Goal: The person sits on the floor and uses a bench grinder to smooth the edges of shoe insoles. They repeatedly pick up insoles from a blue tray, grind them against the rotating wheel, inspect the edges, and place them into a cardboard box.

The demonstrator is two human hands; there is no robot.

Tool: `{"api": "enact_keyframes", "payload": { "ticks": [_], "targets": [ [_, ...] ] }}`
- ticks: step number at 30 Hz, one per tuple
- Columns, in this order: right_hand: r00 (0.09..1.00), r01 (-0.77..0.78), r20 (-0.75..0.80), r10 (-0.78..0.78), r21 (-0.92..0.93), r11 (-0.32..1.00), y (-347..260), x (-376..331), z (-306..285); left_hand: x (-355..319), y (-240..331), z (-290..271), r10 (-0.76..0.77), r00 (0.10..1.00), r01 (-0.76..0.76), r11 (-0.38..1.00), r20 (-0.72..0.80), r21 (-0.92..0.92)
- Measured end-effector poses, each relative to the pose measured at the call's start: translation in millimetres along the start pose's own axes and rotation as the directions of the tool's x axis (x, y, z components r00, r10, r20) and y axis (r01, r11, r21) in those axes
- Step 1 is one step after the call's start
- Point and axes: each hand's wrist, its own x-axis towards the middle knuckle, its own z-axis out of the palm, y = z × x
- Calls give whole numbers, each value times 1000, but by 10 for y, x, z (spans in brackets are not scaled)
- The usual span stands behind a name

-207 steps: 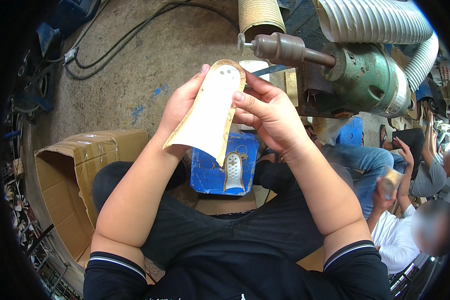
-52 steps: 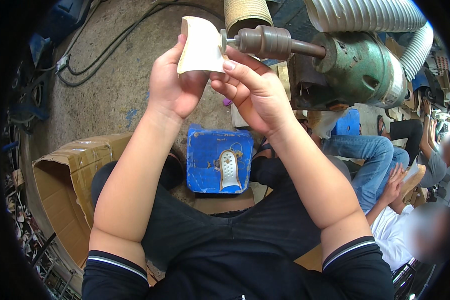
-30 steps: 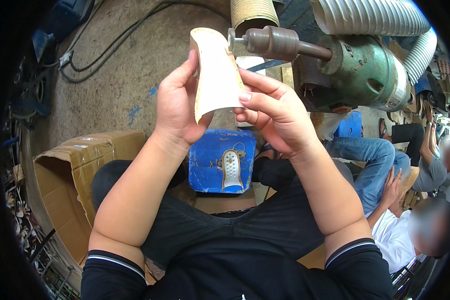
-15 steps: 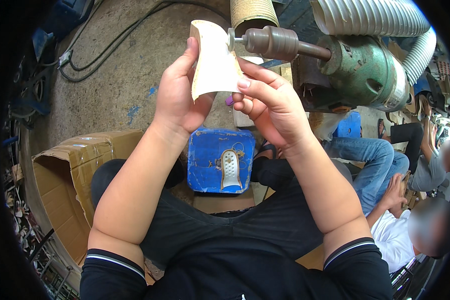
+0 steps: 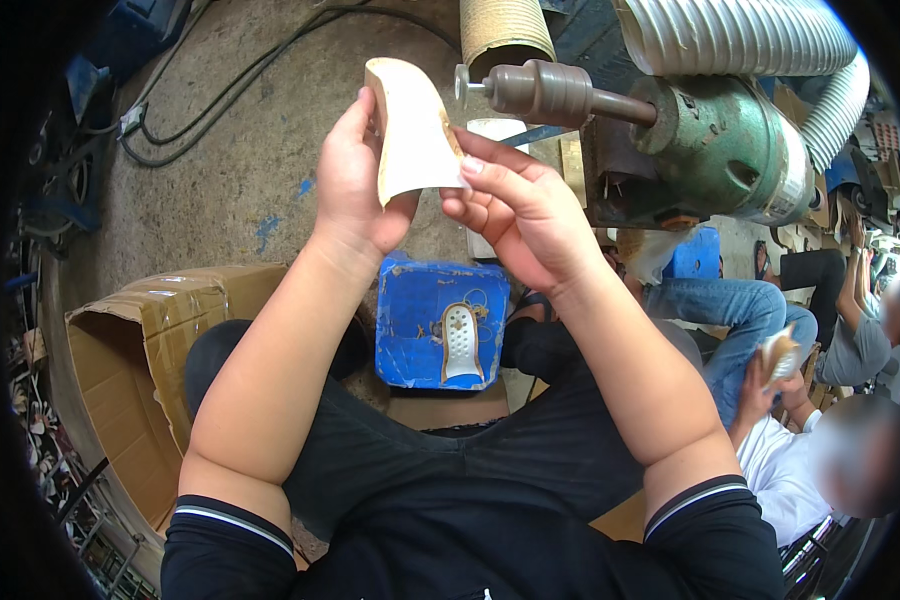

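Note:
Between my hands is a curved cream-white shell [image 5: 413, 135] with rough yellowish edges. My left hand [image 5: 353, 180] grips its left side, thumb up along the edge and the other fingers hidden behind. My right hand [image 5: 520, 205] pinches the lower right edge between thumb and fingers. Just right of the shell's upper part, apart from it, is the small round disc [image 5: 461, 87] on the spindle of a green motor [image 5: 720, 150]. Below my hands, a white shell with holes and a brown rim [image 5: 460, 340] lies on a blue stool [image 5: 400, 300].
An open cardboard box [image 5: 170, 340] stands by my left leg. A ribbed grey hose [image 5: 740, 35] runs above the motor, and a tan tube [image 5: 505, 30] opens behind the spindle. Black cable [image 5: 270, 75] crosses the concrete floor. Other people sit at right, one in jeans [image 5: 730, 310] holding something.
Both hands have drawn the shell slightly left and down, off the disc it overlapped or touched. The person at right has raised a pale object in their hands.

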Motion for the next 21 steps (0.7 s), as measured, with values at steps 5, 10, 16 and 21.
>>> {"api": "enact_keyframes", "payload": {
  "ticks": [5, 10, 16, 21],
  "targets": [
    [998, -63, -11, 62, -54, 997, -26, -228, 20, -27, 3, -9, 12, 999, -8, 997, -53, 75],
    [997, -77, 20, 79, -72, 994, -116, -266, 13, -5, 88, 74, 29, 999, -32, 986, 21, 163],
    [999, 10, 37, -6, -110, 994, -150, -275, 36, 141, 99, 204, 65, 994, -47, 982, -93, 182],
    [998, 53, 54, -45, -161, 985, -167, -258, 46, 172, 69, 230, 35, 995, -19, 987, -95, 160]
  ]
}}
